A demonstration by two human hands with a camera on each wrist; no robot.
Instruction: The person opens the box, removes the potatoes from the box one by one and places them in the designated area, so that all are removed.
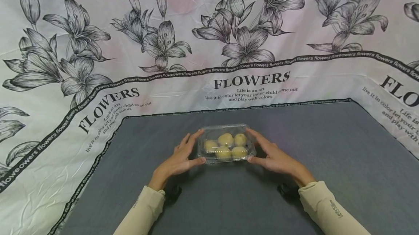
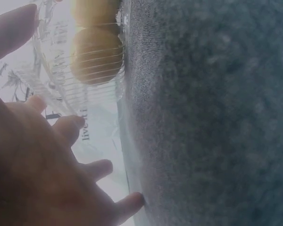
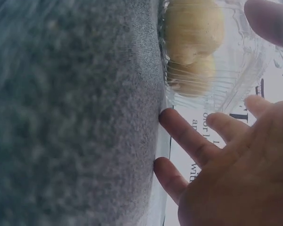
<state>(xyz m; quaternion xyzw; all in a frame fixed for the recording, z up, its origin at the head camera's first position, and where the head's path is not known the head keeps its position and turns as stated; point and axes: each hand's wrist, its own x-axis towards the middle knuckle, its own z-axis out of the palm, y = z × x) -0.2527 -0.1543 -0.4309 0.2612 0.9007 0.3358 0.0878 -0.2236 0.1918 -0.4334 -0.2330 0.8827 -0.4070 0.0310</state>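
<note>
A clear plastic box (image 1: 209, 133) with ribbed walls lies on the grey table, with several round, pale yellow fruits (image 1: 226, 139) inside. My left hand (image 1: 178, 160) is at the box's left end, thumb by the near corner and index fingertip by the far corner. At the right end, my right hand (image 1: 276, 158) mirrors this. Both wrist views show spread, mostly straight fingers around the ends of the box, with the lower fingertips close to the tabletop. How firmly the fingertips press on the plastic cannot be seen.
The grey tabletop (image 1: 226, 198) extends around the box on all sides. A white cloth (image 1: 183, 96) printed with black lilies and lettering hangs behind the table and along both sides. Small dark objects, one of them (image 1: 173, 193), show under the wrists.
</note>
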